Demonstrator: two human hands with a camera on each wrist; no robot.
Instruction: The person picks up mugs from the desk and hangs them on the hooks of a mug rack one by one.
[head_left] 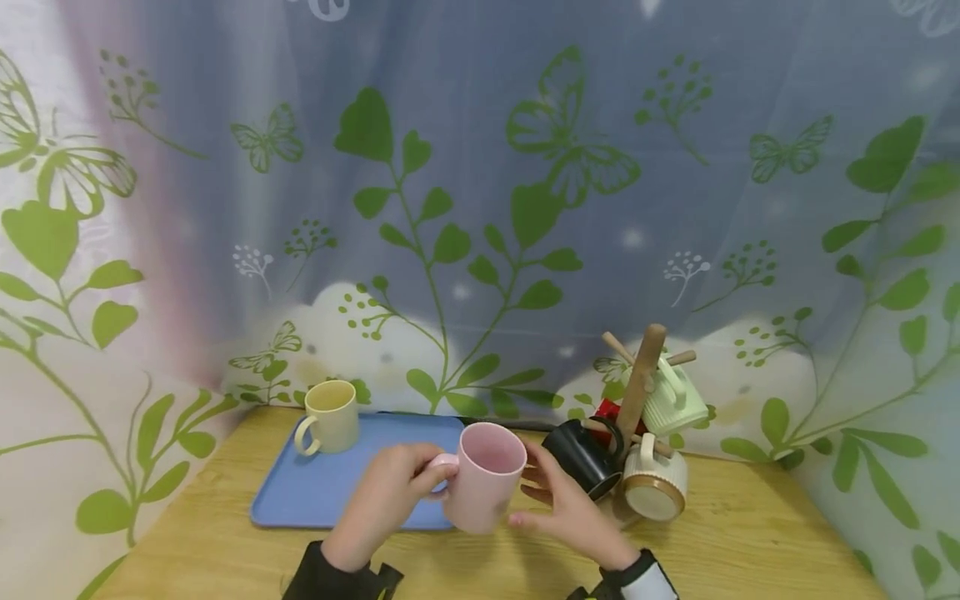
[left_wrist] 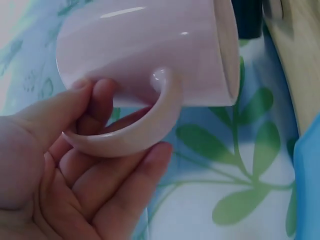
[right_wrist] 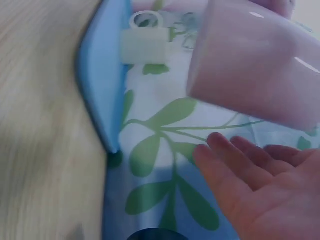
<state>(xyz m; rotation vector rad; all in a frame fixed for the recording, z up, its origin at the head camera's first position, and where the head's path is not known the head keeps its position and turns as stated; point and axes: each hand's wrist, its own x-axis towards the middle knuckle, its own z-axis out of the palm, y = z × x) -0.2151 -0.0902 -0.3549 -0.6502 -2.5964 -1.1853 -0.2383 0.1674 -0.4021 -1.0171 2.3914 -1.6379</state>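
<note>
A pink mug (head_left: 483, 492) is held up above the table, in front of the blue tray's right edge. My left hand (head_left: 392, 493) grips it by its handle, thumb on top and fingers curled through and under the loop in the left wrist view. On the mug's other side is my right hand (head_left: 572, 510), its fingers extended and loosely spread. The right wrist view shows a gap between that hand's fingers (right_wrist: 240, 160) and the mug's wall.
A yellow mug (head_left: 339, 421) stands on the blue tray (head_left: 288, 500) at left. At right, a wooden mug tree (head_left: 637, 387) bears a black mug (head_left: 581, 457), a cream mug (head_left: 655, 492), a light green mug (head_left: 671, 400) and something red (head_left: 606, 412). A patterned curtain (head_left: 465, 208) hangs behind the table.
</note>
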